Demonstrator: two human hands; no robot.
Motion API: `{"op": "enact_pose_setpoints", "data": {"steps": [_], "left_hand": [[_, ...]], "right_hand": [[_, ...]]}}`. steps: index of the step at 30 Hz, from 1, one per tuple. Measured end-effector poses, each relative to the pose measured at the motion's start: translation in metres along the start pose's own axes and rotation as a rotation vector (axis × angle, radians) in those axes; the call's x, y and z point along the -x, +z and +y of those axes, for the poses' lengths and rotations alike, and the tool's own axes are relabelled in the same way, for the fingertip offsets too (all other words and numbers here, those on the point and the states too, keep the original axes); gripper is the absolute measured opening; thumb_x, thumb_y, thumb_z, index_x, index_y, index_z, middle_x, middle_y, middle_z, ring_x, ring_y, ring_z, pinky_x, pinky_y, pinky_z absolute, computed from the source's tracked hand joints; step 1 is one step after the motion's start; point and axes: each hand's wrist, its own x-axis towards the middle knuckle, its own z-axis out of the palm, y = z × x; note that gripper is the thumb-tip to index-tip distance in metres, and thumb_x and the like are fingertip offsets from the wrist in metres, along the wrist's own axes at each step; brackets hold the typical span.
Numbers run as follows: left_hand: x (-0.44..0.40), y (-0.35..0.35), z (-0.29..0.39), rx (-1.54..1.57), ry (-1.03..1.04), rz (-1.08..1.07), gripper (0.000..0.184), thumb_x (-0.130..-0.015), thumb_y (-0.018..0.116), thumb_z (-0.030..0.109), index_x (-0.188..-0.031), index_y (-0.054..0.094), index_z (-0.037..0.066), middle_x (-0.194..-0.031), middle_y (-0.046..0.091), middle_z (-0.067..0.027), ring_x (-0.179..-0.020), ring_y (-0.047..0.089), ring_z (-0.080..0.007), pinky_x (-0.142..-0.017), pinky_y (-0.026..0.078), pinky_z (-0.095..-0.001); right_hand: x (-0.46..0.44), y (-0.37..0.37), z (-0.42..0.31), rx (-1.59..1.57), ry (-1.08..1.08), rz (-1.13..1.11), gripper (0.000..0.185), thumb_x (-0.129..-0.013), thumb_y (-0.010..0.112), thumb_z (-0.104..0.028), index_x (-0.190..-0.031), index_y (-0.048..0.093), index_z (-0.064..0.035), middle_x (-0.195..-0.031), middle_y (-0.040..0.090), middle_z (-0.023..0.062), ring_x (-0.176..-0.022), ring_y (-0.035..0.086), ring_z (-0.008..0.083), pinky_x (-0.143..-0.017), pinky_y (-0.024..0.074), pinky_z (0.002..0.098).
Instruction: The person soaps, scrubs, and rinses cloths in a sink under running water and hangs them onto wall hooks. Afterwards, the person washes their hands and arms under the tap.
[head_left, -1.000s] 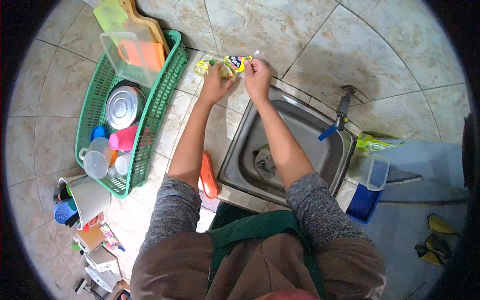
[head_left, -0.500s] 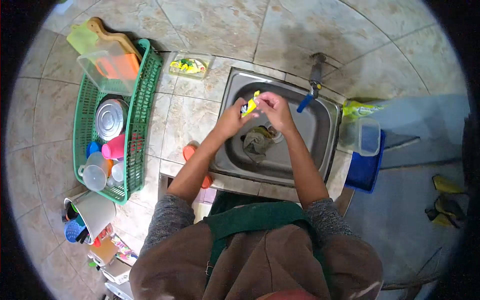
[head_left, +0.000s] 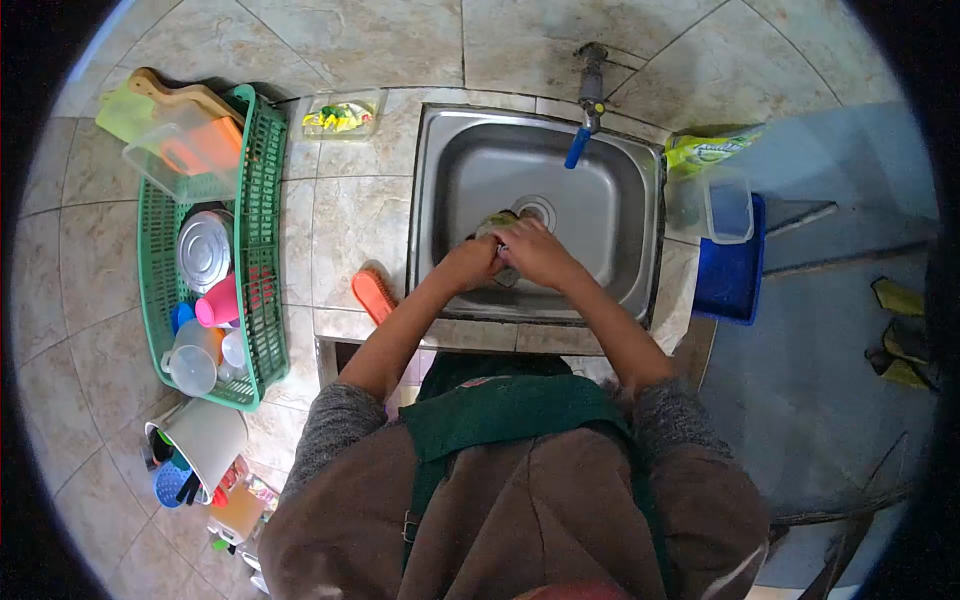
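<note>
Both hands are close together, low over the steel sink (head_left: pixel 608 245). My left hand (head_left: pixel 470 264) is closed. A small dark-and-white bit of the sachet (head_left: pixel 503 248) shows at its fingertips. My right hand (head_left: pixel 538 253) is bent over the same spot with fingers closed, and what they hold is hidden. Behind and under the hands lies a crumpled greyish-green cloth (head_left: pixel 492 224), partly covered by them. I cannot tell whether the fingers touch it. The drain (head_left: pixel 540 208) is just beyond the right hand.
A tap with a blue handle (head_left: pixel 577 147) stands over the sink's far side. An orange brush (head_left: pixel 373 294) lies left of the sink. Further left is a green basket (head_left: pixel 262 250) of kitchenware. Right of the sink are a clear container (head_left: pixel 730 207) and a blue tray (head_left: pixel 728 285).
Both hands have come down towards the cloth, and the yellow sachet between them is now mostly hidden. The view has shifted, and the orange brush shows more fully.
</note>
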Motion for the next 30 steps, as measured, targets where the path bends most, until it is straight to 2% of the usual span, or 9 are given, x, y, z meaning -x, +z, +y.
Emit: {"op": "enact_pose_setpoints", "data": {"steps": [1, 4, 7, 10, 13, 16, 19, 22, 30], "left_hand": [[-0.001, 0.006, -0.002, -0.007, 0.003, -0.007, 0.031, -0.09, 0.048, 0.019, -0.111, 0.05, -0.004, -0.096, 0.06, -0.0291, -0.089, 0.06, -0.0425, -0.077, 0.047, -0.0487], [-0.014, 0.039, -0.043, -0.055, 0.102, -0.028, 0.027, -0.086, 0.049, 0.017, -0.1, 0.052, -0.006, -0.091, 0.061, -0.0281, -0.084, 0.061, -0.0421, -0.072, 0.049, -0.0492], [-0.016, 0.046, -0.052, -0.143, 0.169, -0.138, 0.027, -0.083, 0.052, 0.017, -0.098, 0.053, -0.006, -0.088, 0.063, -0.0255, -0.084, 0.062, -0.041, -0.072, 0.049, -0.0488], [-0.017, 0.037, -0.049, -0.276, 0.176, -0.216, 0.023, -0.081, 0.054, 0.016, -0.095, 0.056, -0.002, -0.085, 0.064, -0.0226, -0.081, 0.062, -0.0399, -0.07, 0.049, -0.0485], [-0.014, 0.003, -0.015, -0.32, 0.153, -0.352, 0.023, -0.087, 0.05, 0.019, -0.1, 0.058, 0.001, -0.092, 0.064, -0.0224, -0.086, 0.062, -0.0395, -0.074, 0.049, -0.0472], [-0.035, 0.032, -0.037, -0.247, 0.287, -0.139, 0.026, -0.083, 0.051, 0.027, -0.081, 0.062, 0.004, -0.081, 0.064, -0.0218, -0.077, 0.063, -0.0385, -0.068, 0.049, -0.0485], [-0.04, 0.029, -0.013, -0.278, 0.252, -0.123, 0.033, -0.085, 0.048, 0.031, -0.078, 0.062, 0.003, -0.078, 0.064, -0.0221, -0.076, 0.064, -0.0378, -0.068, 0.049, -0.0489], [-0.046, 0.04, -0.007, -0.281, 0.266, -0.14, 0.033, -0.086, 0.047, 0.031, -0.079, 0.062, 0.003, -0.077, 0.064, -0.0218, -0.075, 0.064, -0.0376, -0.068, 0.049, -0.0486], [-0.053, 0.053, 0.004, -0.321, 0.19, -0.154, 0.029, -0.086, 0.048, 0.03, -0.086, 0.062, 0.004, -0.078, 0.065, -0.0208, -0.076, 0.064, -0.0373, -0.068, 0.05, -0.0492]], "right_hand": [[0.002, 0.008, -0.003, 0.043, 0.009, -0.055, 0.023, -0.085, 0.053, -0.016, -0.104, 0.057, -0.0023, -0.112, 0.057, 0.0193, -0.095, 0.06, 0.0343, -0.076, 0.0488, 0.0476], [-0.006, 0.004, -0.017, -0.017, 0.318, -0.482, 0.026, -0.082, 0.054, -0.015, -0.105, 0.054, -0.0022, -0.103, 0.06, 0.02, -0.098, 0.057, 0.0371, -0.088, 0.0416, 0.049], [-0.004, 0.014, -0.026, -0.169, 0.432, -0.444, 0.021, -0.083, 0.052, -0.014, -0.098, 0.053, -0.0007, -0.09, 0.06, 0.0211, -0.091, 0.057, 0.0402, -0.079, 0.0448, 0.0489], [0.017, 0.027, -0.021, -0.34, 0.323, -0.216, 0.018, -0.085, 0.048, -0.015, -0.092, 0.053, 0.0003, -0.082, 0.059, 0.0215, -0.081, 0.056, 0.0436, -0.07, 0.0452, 0.0494], [0.044, 0.065, 0.005, -0.369, 0.333, -0.161, 0.02, -0.089, 0.045, -0.019, -0.085, 0.05, 0.0001, -0.075, 0.057, 0.0182, -0.07, 0.058, 0.0381, -0.065, 0.0452, 0.0464], [0.051, 0.051, 0.004, -0.568, 0.511, -0.087, 0.025, -0.092, 0.045, -0.024, -0.08, 0.048, -0.0026, -0.067, 0.051, 0.0092, -0.057, 0.053, 0.0231, -0.056, 0.0432, 0.0369], [0.071, 0.073, 0.017, -1.011, 0.792, -0.011, 0.028, -0.093, 0.044, -0.03, -0.077, 0.046, -0.0071, -0.062, 0.043, 0.0007, -0.052, 0.042, 0.0099, -0.047, 0.0365, 0.0262], [0.068, 0.029, -0.007, -1.38, 1.095, 0.006, 0.027, -0.093, 0.042, -0.03, -0.074, 0.045, -0.0107, -0.06, 0.041, -0.0027, -0.048, 0.034, 0.0069, -0.043, 0.0302, 0.0216], [0.088, 0.029, -0.016, -1.694, 1.196, 0.175, 0.029, -0.092, 0.042, -0.03, -0.069, 0.041, -0.0124, -0.058, 0.04, -0.0019, -0.044, 0.03, 0.0075, -0.04, 0.0253, 0.0218]]}}
